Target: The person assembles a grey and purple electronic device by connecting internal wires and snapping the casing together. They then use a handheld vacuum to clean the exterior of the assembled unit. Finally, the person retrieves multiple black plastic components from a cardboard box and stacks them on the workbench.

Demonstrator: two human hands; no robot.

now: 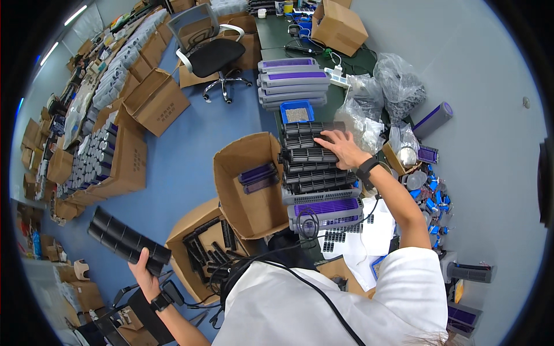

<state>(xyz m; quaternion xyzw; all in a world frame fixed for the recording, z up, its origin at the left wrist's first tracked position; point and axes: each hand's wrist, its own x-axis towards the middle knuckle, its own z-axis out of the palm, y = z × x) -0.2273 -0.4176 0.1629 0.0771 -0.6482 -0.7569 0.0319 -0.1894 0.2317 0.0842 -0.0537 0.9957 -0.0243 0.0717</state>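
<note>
Out to the left, my left hand is closed round the near end of black cylindrical fan rollers, which look like two side by side, held tilted above the floor. My right hand lies with fingers spread on a row of similar black fan rollers stacked on the green table. Its fingertips touch the upper rollers, and nothing shows gripped in it. Just nearer than that row sit grey housings with purple grilles.
An open carton beside the table holds purple-grey parts; another carton holds black pieces. Beyond the rollers are a blue tray and stacked grey-purple housings. Plastic bags lie right. A black cable crosses my front. An office chair stands far off.
</note>
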